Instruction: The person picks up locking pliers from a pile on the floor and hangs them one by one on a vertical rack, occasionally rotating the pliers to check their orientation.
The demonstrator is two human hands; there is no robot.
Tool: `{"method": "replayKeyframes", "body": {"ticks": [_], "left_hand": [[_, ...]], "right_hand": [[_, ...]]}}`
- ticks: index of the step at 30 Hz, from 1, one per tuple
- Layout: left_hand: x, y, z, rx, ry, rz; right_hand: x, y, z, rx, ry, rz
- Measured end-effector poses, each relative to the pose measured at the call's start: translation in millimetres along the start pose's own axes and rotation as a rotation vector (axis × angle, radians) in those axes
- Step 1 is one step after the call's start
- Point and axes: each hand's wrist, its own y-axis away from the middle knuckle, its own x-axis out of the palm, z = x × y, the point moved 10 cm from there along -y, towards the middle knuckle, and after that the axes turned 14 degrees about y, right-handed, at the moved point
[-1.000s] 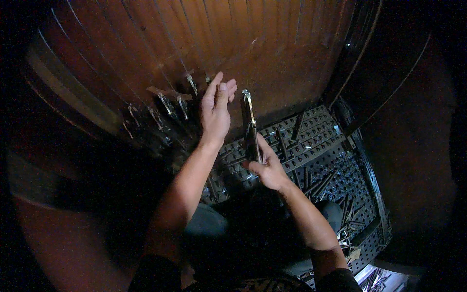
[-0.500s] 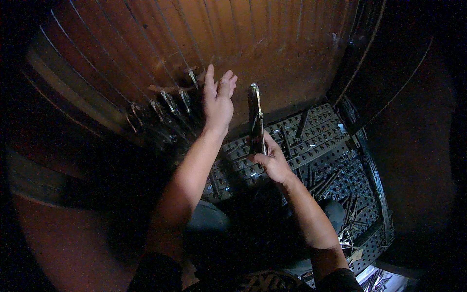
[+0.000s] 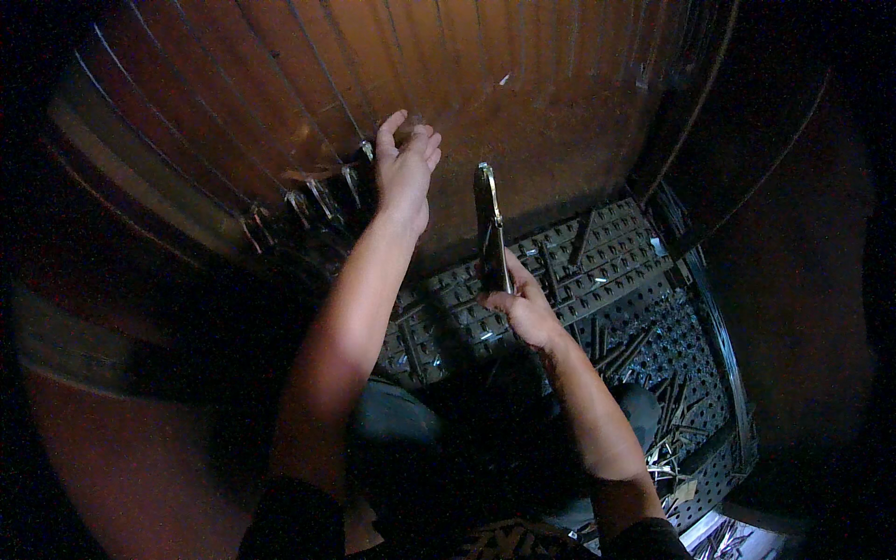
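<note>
Head view, looking down past both forearms (image 3: pixel 593 401): gripping a slim pair of pliers (image 3: pixel 494 207), by the look of it, low on the handles with the right hand (image 3: pixel 529 313), wrapping fingers and thumb snugly around the lower end. Pointing the shiny head upward, in front of a brown wall (image 3: pixel 551 140) and over a dark studded plate (image 3: pixel 611 261). Looking rigid and metallic, so probably weighing a fair bit and hardly bending or breaking under pressure. Likely feeling slippery along the smooth, bright edge; perhaps best taking hold near the bottom of the handles, as now, and keeping fingertips clear of the head. Showing only edge-on, so not revealing any gap at the jaws.

Holding the left hand (image 3: pixel 403 177) up and well apart from the pliers, spreading its fingers loosely, half curling them, and apparently grasping nothing. Unable to tell whether touching the small metal clip (image 3: pixel 366 150) just beside it or merely passing in front. Seeing more metal clips (image 3: pixel 320 196) hanging farther left, below thin cords (image 3: pixel 329 79), and blurring into the dark. Noticing loose metal strips (image 3: pixel 625 355) lying on a perforated tray (image 3: pixel 695 359) at the right.
</note>
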Motion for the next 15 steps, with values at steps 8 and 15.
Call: {"method": "replayKeyframes", "body": {"ticks": [8,15], "left_hand": [[1.6,-10.2,-8.4,0.065,0.013,-0.017],[10.7,-10.1,-15.2,0.094,-0.063,0.003]], "right_hand": [[-2.2,-2.0,-0.3,-0.071,0.049,-0.028],[-4.2,1.3,4.9,-0.1,0.057,-0.009]]}}
